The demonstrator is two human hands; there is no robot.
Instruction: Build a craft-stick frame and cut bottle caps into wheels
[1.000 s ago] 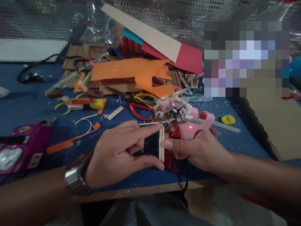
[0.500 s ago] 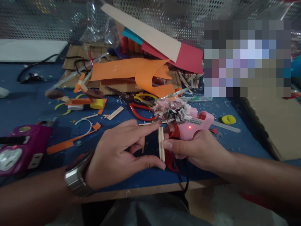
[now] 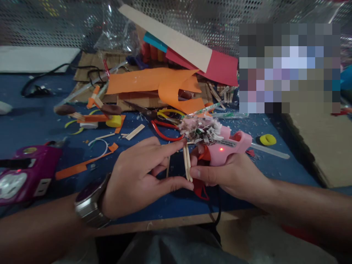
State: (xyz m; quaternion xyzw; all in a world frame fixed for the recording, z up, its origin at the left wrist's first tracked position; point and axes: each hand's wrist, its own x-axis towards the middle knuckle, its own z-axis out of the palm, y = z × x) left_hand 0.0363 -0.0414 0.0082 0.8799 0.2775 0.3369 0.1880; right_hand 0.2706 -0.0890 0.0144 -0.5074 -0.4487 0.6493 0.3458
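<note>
The left hand (image 3: 137,176) pinches two thin pale wooden sticks (image 3: 187,162) upright between forefinger and thumb; the right hand (image 3: 228,176) grips a pink plastic glue gun (image 3: 229,146) beside them.

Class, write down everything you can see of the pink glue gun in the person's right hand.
The pink glue gun looks like moulded plastic, with a small red light glowing on its side. The right hand wraps its handle and holds it above the blue table, nozzle pointing left toward the wooden sticks pinched by the left hand. Paper scraps cling to its top. A clear glue stick juts from the back.
</note>
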